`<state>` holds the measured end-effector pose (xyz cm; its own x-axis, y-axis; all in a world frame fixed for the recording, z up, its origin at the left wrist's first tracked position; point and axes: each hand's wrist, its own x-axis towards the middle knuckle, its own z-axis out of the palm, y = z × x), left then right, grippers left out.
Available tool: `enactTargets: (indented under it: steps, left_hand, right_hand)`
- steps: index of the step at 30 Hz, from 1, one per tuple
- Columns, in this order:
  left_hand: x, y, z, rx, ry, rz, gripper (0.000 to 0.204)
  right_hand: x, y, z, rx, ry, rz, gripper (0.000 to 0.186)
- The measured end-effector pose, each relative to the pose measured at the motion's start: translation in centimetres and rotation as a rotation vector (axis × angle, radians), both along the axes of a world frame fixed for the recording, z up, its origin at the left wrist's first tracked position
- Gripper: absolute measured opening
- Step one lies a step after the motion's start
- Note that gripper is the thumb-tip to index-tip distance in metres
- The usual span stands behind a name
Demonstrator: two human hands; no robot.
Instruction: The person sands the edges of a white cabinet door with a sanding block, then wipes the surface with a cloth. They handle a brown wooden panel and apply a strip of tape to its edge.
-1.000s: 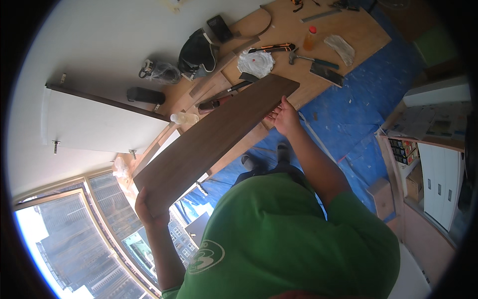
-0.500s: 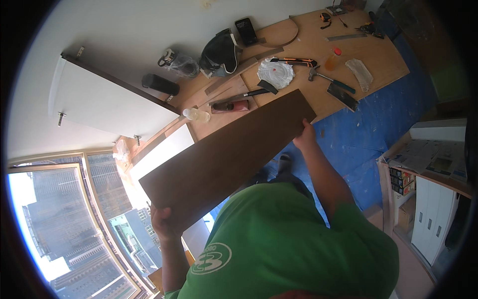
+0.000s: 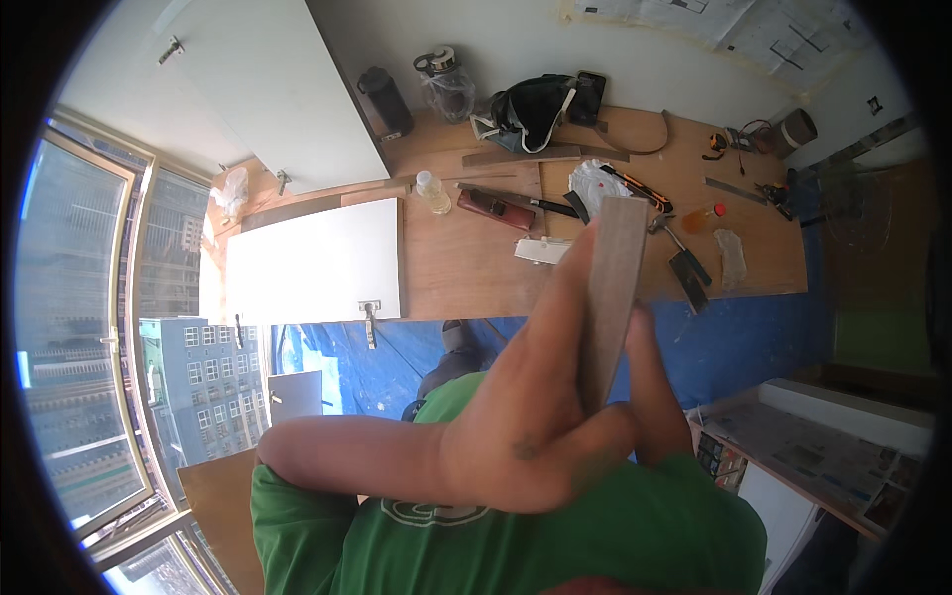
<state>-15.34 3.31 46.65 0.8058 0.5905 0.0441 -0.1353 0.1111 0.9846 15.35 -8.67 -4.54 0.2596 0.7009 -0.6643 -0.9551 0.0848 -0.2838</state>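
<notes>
A brown wooden board (image 3: pixel 617 283) is held up close in front of me, turned so that mostly its narrow face shows. My left hand (image 3: pixel 531 426) grips its near end, with fingers stretched along the left side and the rest bent round the bottom. On the far right side of the board, my right hand (image 3: pixel 640 332) holds it too, partly covered by the board and my left hand. Behind the board on the workbench (image 3: pixel 456 278) lie a crumpled white wrapper (image 3: pixel 595 178), an orange utility knife (image 3: pixel 640 188) and a hammer (image 3: pixel 684 243). A wooden hand plane (image 3: pixel 496 210) rests farther left.
A white cabinet door (image 3: pixel 317 263) with hinges lies at the bench's left; another white panel (image 3: pixel 268 89) leans at the wall. Bottles (image 3: pixel 433 193), a dark bag (image 3: pixel 526 114) and a tape measure (image 3: pixel 714 146) stand about. Blue sheeting (image 3: pixel 764 337) covers the floor. A window (image 3: pixel 79 297) is left.
The board has swung from lying broad across my view to nearly edge-on, pointing away from me. My left hand has come from the far left to the middle. The view has turned.
</notes>
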Motion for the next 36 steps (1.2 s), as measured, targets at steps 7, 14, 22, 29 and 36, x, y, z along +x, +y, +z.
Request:
enactTargets:
  steps: [7, 14, 22, 29, 36]
  left_hand:
    - [5.8, -3.2, -0.7, 0.401, -0.136, 0.079, 0.106]
    - [6.4, -3.3, -0.8, 0.343, -0.142, 0.080, 0.109]
    - [1.1, 3.3, 1.3, -0.025, 0.100, -0.041, 0.098]
    - [-3.4, 6.1, -0.3, 0.096, 0.240, 0.182, 0.074]
    - [-9.0, 4.1, -2.6, 0.301, 0.380, 0.143, 0.059]
  right_hand:
    - [0.7, 0.2, 4.5, -0.065, -0.017, 0.085, 0.042]
    - [-0.3, -2.4, 2.2, -0.198, -0.172, 0.093, 0.041]
    - [-1.8, -6.4, 3.4, -0.490, -0.253, 0.062, 0.042]
    - [4.0, -5.2, 5.7, -0.561, -0.616, -0.114, 0.031]
    - [9.6, 6.5, 17.6, -0.358, -1.523, 0.330, 0.046]
